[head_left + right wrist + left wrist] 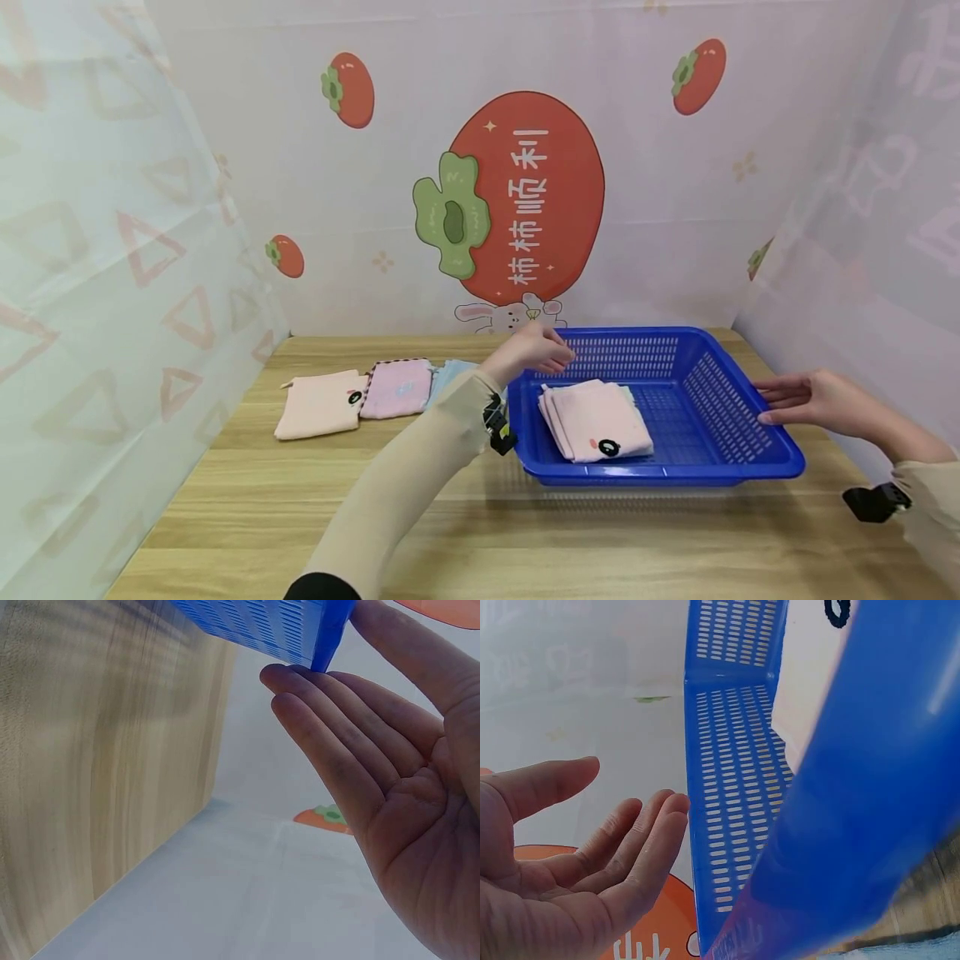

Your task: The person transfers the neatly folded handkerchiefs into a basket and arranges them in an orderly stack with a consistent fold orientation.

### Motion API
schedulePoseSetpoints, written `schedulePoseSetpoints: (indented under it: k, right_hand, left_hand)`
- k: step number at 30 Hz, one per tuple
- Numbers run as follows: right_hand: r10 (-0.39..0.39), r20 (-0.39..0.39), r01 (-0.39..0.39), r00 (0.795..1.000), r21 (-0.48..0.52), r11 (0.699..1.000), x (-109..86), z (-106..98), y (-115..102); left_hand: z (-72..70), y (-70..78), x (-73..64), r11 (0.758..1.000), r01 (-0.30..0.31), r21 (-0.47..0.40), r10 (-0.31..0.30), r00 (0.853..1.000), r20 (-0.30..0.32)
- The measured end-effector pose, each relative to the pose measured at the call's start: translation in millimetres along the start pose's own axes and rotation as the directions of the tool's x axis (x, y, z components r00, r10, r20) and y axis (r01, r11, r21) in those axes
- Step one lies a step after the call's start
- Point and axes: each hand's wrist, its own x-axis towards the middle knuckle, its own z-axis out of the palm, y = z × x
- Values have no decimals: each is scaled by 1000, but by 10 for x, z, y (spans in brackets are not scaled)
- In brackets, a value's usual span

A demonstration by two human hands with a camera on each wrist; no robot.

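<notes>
Left hand [534,347] is relaxed, holding nothing; right hand [813,401] pinches the blue perforated plastic basket [660,475]; uneven support could tip it, sliding the folded pale-pink cloths [598,417].

Glossy plastic basket [652,473] (matt cloth towels [596,417])

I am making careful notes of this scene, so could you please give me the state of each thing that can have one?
Blue basket: right side up, cloth inside
Pink cloth in basket: lying in layers
Pink cloth at far left: lying flat
Purple cloth: lying flat
Blue cloth: partly hidden
Left hand: relaxed, holding nothing
Right hand: gripping the basket's right rim
</notes>
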Motion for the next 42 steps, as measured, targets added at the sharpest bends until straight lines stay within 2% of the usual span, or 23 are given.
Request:
schedulePoseSetpoints:
  k: [10,22,33,42]
  right_hand:
    - [-29,-10,29,1000,9,1000,-1,-3,-8]
    - [-30,-25,30,999,-4,1000,9,10,27]
    - [-41,-25,41,999,8,999,-1,14,23]
    - [-23,-21,23,1000,-14,1000,-3,4,-9]
  left_hand:
    - [-56,-47,-43,1000,-19,-12,19,1000,-17]
    - [-140,-99,-119,998,-44,-46,44,999,-2]
    - [-241,-138,-216,998,-54,-31,54,998,-16]
    - [-324,-141,-291,997,-72,0,72,997,0]
